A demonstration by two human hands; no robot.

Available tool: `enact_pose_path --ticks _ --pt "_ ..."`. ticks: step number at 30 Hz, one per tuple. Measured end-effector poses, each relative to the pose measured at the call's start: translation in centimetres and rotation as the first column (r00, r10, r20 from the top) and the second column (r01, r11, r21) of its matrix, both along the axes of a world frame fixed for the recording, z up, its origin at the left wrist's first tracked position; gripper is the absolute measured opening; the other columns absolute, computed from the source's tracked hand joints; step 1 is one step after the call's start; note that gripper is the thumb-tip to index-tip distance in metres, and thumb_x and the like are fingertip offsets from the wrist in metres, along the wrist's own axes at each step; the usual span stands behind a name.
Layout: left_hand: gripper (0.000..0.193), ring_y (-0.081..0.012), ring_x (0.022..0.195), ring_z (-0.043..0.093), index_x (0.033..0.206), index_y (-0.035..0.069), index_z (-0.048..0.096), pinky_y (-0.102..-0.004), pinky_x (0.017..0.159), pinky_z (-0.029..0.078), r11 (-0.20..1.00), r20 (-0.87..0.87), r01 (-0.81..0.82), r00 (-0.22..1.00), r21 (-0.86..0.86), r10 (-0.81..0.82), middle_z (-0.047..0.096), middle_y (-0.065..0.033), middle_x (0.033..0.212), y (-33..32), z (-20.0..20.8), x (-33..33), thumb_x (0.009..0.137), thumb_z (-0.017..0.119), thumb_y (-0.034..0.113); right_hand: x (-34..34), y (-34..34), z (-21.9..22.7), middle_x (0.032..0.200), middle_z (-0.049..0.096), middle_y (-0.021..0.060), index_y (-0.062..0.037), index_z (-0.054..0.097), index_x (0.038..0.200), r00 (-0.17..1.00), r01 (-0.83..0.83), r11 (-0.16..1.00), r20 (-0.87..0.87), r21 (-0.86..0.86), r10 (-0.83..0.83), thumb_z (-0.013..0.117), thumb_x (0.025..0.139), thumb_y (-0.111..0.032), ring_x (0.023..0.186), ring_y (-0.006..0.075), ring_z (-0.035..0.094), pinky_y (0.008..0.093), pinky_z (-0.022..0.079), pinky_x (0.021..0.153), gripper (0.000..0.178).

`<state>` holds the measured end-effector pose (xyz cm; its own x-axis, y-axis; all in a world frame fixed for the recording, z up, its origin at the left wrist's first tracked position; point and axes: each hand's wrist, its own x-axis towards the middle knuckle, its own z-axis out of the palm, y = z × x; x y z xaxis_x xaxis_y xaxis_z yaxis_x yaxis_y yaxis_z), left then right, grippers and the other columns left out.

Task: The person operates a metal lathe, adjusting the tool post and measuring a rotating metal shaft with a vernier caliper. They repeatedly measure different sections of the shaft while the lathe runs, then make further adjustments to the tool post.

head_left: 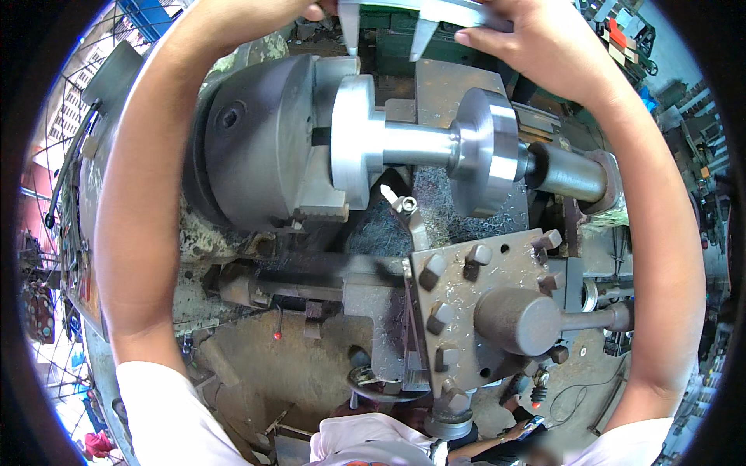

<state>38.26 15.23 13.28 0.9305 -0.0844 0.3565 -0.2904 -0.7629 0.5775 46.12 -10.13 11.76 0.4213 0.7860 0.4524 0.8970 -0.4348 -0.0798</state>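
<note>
A shiny turned metal workpiece, shaped like a spool with two wide flanges and a thin neck, is clamped in the grey lathe chuck. Above it, both my hands hold a steel vernier caliper across the top edge of the view. My left hand is at the caliper's left end, mostly cut off by the frame. My right hand grips the caliper's right part. The caliper's jaws point down toward the workpiece, apart from it. A cutting tool tip sits just below the neck.
The square tool post with several clamp bolts and a lever handle fills the lower middle. The tailstock centre supports the workpiece on the right. Metal chips lie on the carriage. Shelves and clutter stand at the right.
</note>
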Motion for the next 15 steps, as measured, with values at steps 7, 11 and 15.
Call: enact_pose_path --ticks 7,11,15 --pt "0.008 -0.0097 0.071 0.064 0.089 0.001 0.067 -0.0278 0.067 0.052 0.976 -0.059 0.022 0.998 0.218 -0.009 0.070 -0.0034 0.074 1.1 -1.3 -2.2 0.086 0.074 0.004 -0.3 2.1 -2.2 0.074 0.068 0.0231 0.0021 0.070 0.088 0.998 -0.060 0.994 -0.013 -0.088 0.059 0.074 0.076 -0.014 0.072 0.0420 0.069 0.0443 0.056 0.070 0.020" --pt "0.011 -0.0143 0.067 0.066 0.084 0.000 0.068 -0.0321 0.062 0.050 0.902 -0.075 -0.053 0.993 0.428 0.094 0.071 -0.0082 0.071 -0.4 -1.8 -3.1 0.086 0.077 0.007 -0.5 2.5 -3.3 0.072 0.067 0.0227 0.0030 0.070 0.081 0.997 -0.045 0.987 -0.066 -0.153 0.035 0.074 0.075 -0.013 0.071 0.0395 0.070 0.0422 0.057 0.069 0.017" --pt "0.014 -0.0162 0.062 0.065 0.085 -0.001 0.069 -0.0340 0.059 0.049 0.881 -0.167 -0.071 0.972 0.468 0.167 0.070 -0.0087 0.069 -1.7 -2.9 -2.7 0.086 0.079 0.009 -1.3 2.9 -3.9 0.070 0.067 0.0216 0.0025 0.071 0.080 0.999 -0.018 0.965 -0.036 -0.263 0.009 0.074 0.074 -0.012 0.069 0.0389 0.070 0.0425 0.056 0.067 0.016"
